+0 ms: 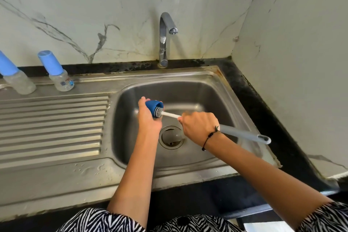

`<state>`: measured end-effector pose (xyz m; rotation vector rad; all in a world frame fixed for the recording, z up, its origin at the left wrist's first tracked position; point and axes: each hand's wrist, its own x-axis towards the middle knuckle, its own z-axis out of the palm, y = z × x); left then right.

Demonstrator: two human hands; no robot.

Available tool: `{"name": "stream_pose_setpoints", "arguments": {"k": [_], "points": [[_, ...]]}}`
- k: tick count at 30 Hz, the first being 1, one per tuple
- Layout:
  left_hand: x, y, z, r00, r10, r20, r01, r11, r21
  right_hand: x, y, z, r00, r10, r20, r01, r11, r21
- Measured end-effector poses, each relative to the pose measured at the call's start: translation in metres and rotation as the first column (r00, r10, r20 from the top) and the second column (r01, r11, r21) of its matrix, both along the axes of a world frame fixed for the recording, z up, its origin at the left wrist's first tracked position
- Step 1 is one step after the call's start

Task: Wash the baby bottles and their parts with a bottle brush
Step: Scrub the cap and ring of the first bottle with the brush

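Note:
Over the steel sink basin (197, 92), my left hand (147, 118) grips a dark blue bottle cap (153, 106) with its open end facing right. My right hand (199, 123) holds the bottle brush (243, 134) by its grey handle, and the grey bristle head (158, 112) sits inside the cap's mouth. Two capped baby bottles stand on the back of the drainboard: one (59, 76) with a light blue cap and printed clear body, another (16, 79) at the far left edge, partly cut off.
A chrome faucet (165, 37) rises behind the basin, with no water running. The drain (170, 137) lies under my hands. A ribbed drainboard (50, 124) stretches left. Marble walls close the back and right, with a black counter edge (263, 111) along the right.

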<state>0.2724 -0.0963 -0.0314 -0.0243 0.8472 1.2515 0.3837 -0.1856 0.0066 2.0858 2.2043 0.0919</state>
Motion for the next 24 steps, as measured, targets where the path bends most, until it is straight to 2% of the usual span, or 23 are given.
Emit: {"name": "stream_pose_setpoints", "arguments": {"k": [4, 8, 10, 13, 15, 20, 24], "points": [[0.002, -0.007, 0.007, 1.0, 0.017, 0.018, -0.018, 0.997, 0.071, -0.004, 0.002, 0.011, 0.994, -0.046, -0.097, 0.049, 0.998, 0.035], [-0.009, -0.007, 0.001, 0.999, -0.004, 0.04, -0.003, 0.985, 0.17, -0.002, -0.004, 0.018, 0.995, 0.044, -0.085, -0.045, 0.999, -0.004], [-0.007, -0.006, -0.002, 1.0, -0.001, 0.006, 0.001, 0.994, 0.112, 0.003, -0.003, 0.017, 0.997, 0.072, -0.019, -0.073, 0.996, -0.042], [0.005, -0.009, -0.005, 0.99, 0.01, -0.142, -0.013, 1.0, -0.021, 0.004, 0.004, 0.011, 0.993, 0.072, 0.095, -0.065, 0.995, -0.075], [0.01, -0.01, -0.003, 0.99, -0.005, -0.138, -0.002, 0.999, -0.054, 0.0, 0.009, 0.008, 0.992, 0.041, 0.118, -0.033, 0.997, -0.066], [-0.002, -0.006, 0.008, 0.998, 0.024, -0.06, -0.02, 0.998, 0.063, -0.005, 0.003, 0.004, 0.999, 0.041, -0.035, -0.041, 0.999, 0.014], [-0.013, -0.008, -0.001, 0.998, 0.061, -0.033, -0.06, 0.998, 0.017, -0.007, -0.011, 0.002, 0.993, 0.074, -0.087, -0.077, 0.996, -0.032]]}}
